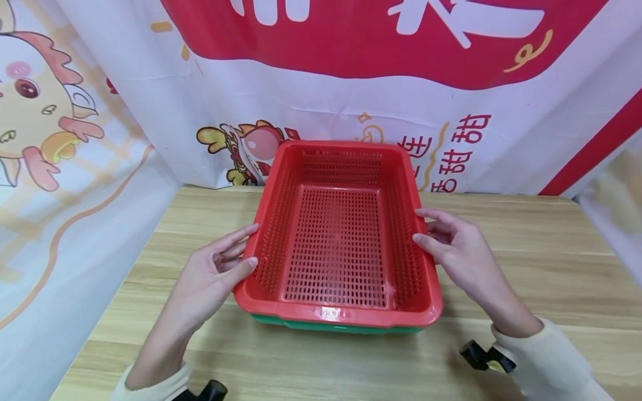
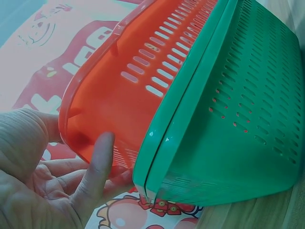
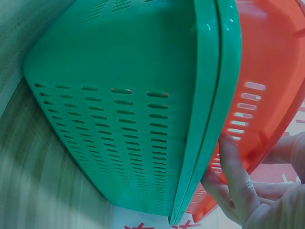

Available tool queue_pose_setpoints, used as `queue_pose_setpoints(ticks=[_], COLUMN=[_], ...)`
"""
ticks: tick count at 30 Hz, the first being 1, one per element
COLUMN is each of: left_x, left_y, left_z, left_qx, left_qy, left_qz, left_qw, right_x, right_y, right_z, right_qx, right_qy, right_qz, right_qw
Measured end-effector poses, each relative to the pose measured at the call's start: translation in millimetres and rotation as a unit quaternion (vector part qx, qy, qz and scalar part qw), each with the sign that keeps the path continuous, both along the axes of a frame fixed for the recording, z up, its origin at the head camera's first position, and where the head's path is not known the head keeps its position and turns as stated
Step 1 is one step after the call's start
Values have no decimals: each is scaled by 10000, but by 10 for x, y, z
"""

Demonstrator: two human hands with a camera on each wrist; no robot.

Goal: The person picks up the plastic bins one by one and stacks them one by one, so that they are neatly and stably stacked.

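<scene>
A red plastic basket point(image 1: 296, 313) with slotted walls and floor sits nested in a stack of green baskets point(image 1: 346, 328). Both wrist views show two green rims pressed together beneath the red basket, which stands partly raised out of them. My left hand point(image 1: 208, 287) holds the red basket's left side, its thumb at the rim and its fingers below against the outer wall. On the opposite side, my right hand point(image 1: 463, 259) grips the right rim the same way. Fingertips of the right hand lie close to the upper green rim point(image 3: 231, 62). Nothing lies inside the red basket.
The stack stands on a light wood-grain table point(image 1: 526, 250). Behind it hangs a white and red printed cloth point(image 1: 326, 94) with cartoon figures, close to the basket's far end. Another printed cloth point(image 1: 100, 234) borders the table's left edge.
</scene>
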State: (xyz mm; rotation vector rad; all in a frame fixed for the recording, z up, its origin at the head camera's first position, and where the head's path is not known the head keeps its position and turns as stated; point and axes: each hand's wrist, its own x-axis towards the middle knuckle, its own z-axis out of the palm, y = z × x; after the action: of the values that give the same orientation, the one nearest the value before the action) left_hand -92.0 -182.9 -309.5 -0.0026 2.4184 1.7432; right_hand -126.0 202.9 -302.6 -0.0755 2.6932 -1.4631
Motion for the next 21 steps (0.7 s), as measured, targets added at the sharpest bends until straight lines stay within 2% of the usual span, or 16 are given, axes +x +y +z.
queue_pose_setpoints(ticks=[21], left_x=[30], left_y=[-2], left_z=[1], left_qx=[-187], left_qy=[-28], left_qz=[84], left_qw=[9998], right_x=[-40], right_y=[11], right_z=[32], right_qx=[21], right_qy=[-272], right_qz=[55], right_qw=[9996])
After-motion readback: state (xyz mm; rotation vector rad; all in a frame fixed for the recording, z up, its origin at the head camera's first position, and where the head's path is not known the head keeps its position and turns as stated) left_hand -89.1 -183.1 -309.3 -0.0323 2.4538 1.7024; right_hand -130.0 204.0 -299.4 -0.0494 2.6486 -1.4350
